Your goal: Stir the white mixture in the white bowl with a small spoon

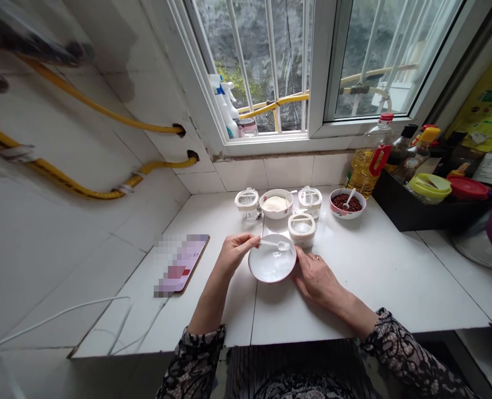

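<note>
My left hand (241,249) pinches the handle of a small white plastic spoon (270,243), whose scoop lies over the far right part of a white bowl (266,269). The bowl's inside looks white and shiny; I cannot tell whether anything is in it. At its right edge, my right hand (314,271) grips the bowl, with the thumb at the rim. Just behind the bowl stands a lidded jar (302,230) with white contents. Farther back are a bowl of white grains (276,204), a clear jar (247,203) on its left and another clear jar (310,200) on its right.
A bowl of dark red beans (348,204) holds a white spoon. An oil bottle (366,160) and a black box (407,208) of condiments stand at right, near a kettle (485,238). Left lies a phone (183,266) with a white cable (148,330). A window rises behind the counter.
</note>
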The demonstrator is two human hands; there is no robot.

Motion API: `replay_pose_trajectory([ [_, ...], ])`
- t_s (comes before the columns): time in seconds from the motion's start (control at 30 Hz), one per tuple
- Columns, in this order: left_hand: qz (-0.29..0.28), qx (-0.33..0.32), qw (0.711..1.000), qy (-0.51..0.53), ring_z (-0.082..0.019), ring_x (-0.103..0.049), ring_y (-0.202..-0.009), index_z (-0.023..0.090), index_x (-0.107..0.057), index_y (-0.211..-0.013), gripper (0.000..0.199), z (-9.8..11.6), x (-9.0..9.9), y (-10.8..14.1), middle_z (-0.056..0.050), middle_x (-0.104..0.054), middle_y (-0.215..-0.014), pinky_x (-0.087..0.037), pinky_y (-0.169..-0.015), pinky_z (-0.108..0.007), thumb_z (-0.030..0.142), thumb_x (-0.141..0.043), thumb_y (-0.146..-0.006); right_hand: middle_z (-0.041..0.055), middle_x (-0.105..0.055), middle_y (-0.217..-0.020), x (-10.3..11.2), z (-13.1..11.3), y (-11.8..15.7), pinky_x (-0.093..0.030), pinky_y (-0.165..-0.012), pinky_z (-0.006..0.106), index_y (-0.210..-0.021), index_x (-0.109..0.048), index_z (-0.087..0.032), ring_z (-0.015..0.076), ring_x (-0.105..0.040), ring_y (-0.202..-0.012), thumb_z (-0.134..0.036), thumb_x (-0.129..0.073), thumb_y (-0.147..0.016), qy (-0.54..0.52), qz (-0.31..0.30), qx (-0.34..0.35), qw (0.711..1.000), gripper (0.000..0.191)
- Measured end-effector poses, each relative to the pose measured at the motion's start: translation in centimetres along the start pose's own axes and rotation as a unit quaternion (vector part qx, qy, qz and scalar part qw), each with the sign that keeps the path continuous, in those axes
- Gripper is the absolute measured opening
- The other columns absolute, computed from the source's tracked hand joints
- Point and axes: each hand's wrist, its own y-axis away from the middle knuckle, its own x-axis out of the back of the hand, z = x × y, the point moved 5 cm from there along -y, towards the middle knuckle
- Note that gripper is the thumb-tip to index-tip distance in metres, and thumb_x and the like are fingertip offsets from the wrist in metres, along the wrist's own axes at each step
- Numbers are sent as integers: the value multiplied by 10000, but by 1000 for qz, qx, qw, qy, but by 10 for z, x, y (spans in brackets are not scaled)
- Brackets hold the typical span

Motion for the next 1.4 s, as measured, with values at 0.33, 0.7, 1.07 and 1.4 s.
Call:
replay_pose_trajectory([
  [0.33, 91, -96, 990, -58, -150, -528, -609, 192, -636, -588, 316, 32, -4, -12, 8, -611, -590, -419, -649, -280, 429, -631, -797, 192, -639, -1138, 0, 1, 0, -521, -864, 429, -1502, -184, -35, 301, -601, -987, -164, -511, -845, 5, -12, -6, 1000, 745],
  [0.7, 158, -359, 851, -350, -185, -540, -673, 216, -655, -702, 319, 49, -40, 1, -29, -657, -662, -355, -829, -365, 344, -538, -970, 198, -644, -1164, 1, -1, 0, -530, -846, 434, -1493, -204, -33, 300, -605, -958, -161, -531, -834, 14, -5, -3, 1000, 747],
  [1.07, 105, -152, 972, -144, -176, -572, -673, 209, -626, -609, 355, 27, -10, -4, -4, -623, -626, -458, -727, -295, 442, -571, -871, 192, -640, -1149, 1, -1, 0, -526, -837, 414, -1494, -207, -33, 291, -605, -955, -167, -539, -845, 13, -8, -5, 1000, 741],
  [1.4, -2, -115, 967, -228, -126, -494, -531, 182, -634, -550, 351, 8, -6, 2, -12, -632, -545, -356, -545, -248, 373, -565, -836, 205, -642, -1155, 1, 0, 2, -523, -866, 427, -1513, -171, -23, 300, -603, -991, -172, -532, -868, 8, 17, 11, 1000, 753],
])
